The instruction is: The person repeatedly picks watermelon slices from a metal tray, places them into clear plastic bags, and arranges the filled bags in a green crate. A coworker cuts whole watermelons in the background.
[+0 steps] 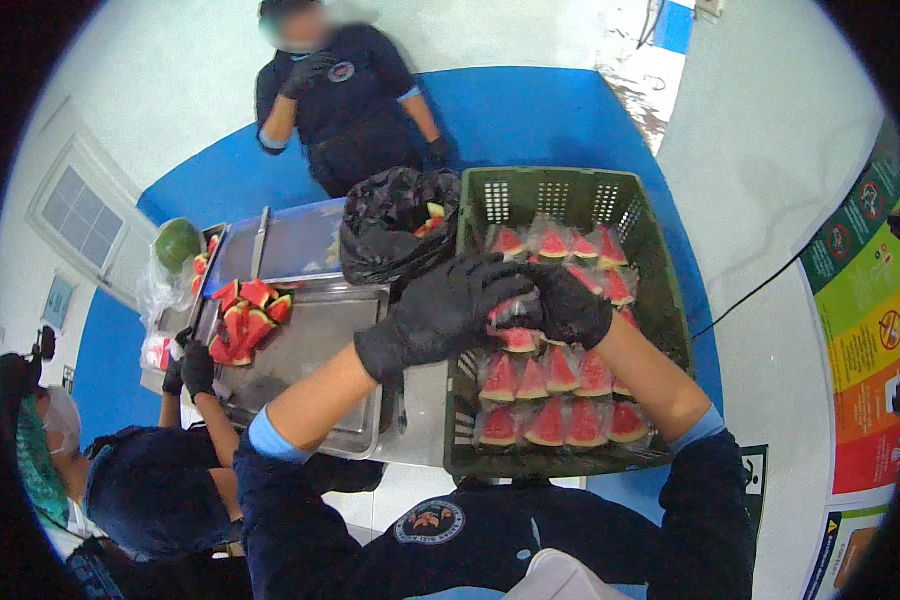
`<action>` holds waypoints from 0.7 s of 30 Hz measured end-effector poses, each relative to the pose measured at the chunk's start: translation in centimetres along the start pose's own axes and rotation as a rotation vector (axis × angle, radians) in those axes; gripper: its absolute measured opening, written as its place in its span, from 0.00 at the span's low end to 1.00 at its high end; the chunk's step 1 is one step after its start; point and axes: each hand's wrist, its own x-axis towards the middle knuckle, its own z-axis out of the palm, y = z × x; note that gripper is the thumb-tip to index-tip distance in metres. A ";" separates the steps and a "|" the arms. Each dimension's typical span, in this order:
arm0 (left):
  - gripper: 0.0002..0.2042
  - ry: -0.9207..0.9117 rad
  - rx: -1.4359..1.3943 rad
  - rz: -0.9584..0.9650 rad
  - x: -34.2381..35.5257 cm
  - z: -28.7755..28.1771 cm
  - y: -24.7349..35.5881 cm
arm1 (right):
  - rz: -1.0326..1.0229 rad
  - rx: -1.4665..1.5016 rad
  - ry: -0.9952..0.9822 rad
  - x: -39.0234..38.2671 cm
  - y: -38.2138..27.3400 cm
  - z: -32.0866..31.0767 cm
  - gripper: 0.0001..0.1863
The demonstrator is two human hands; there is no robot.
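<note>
Both my hands wear black gloves and meet over a green plastic crate [555,463]. My left hand [452,305] and my right hand [572,308] are closed around a watermelon slice in a clear bag [516,334]. The gloves cover part of this slice. Beneath and around my hands, bagged watermelon slices [546,424] stand in rows inside the crate, red flesh showing through the plastic. My forearms and hands hide some of the middle rows.
Left of the crate, a metal tray [315,325] holds cut watermelon pieces [246,318]. Beyond lie a black bag [380,235], a knife [260,243] and a whole watermelon [177,244]. A co-worker's gloved hands [192,368] are beside the tray; another person [345,95] stands across the table.
</note>
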 end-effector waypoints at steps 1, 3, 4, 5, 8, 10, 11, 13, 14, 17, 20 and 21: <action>0.29 0.039 0.050 0.077 1.6 0.7 -1.4 | -0.039 -0.099 0.060 0.1 0.6 -1.3 0.34; 0.26 0.090 -0.104 -0.032 4.7 2.6 -4.4 | 0.059 0.511 -0.026 -0.2 1.9 -3.9 0.34; 0.25 0.066 -0.369 -0.130 6.8 3.8 -6.2 | 0.263 1.033 -0.119 -0.5 2.8 -5.2 0.34; 0.24 0.011 -0.534 -0.222 8.3 4.9 -8.0 | 0.423 1.590 -0.224 -1.0 3.8 -6.2 0.35; 0.21 -0.154 -0.813 -0.477 11.9 8.6 -13.9 | 0.496 1.325 0.027 -4.8 7.2 -7.4 0.32; 0.21 -0.343 -0.724 -0.658 13.3 12.2 -17.2 | 0.532 1.295 0.117 -7.4 9.7 -7.1 0.31; 0.21 -0.424 -0.682 -0.714 13.6 14.4 -18.5 | 0.529 1.301 0.140 -8.5 10.9 -6.9 0.32; 0.19 -0.507 -0.617 -0.576 13.3 18.3 -20.8 | 0.519 1.275 0.170 -10.2 12.9 -6.3 0.32; 0.19 -0.527 -0.638 -0.606 13.6 20.0 -21.8 | 0.512 1.247 0.179 -10.7 13.6 -6.2 0.31; 0.20 -0.545 -0.810 -0.922 13.9 23.9 -23.3 | 0.433 1.063 0.193 -11.2 14.9 -6.2 0.29; 0.19 -0.588 -0.255 -0.414 13.9 25.3 -24.6 | 0.496 1.081 0.209 -11.1 14.9 -6.5 0.30; 0.18 -0.559 -0.160 -0.238 13.7 25.8 -24.9 | 0.474 1.057 0.215 -10.9 14.7 -6.7 0.30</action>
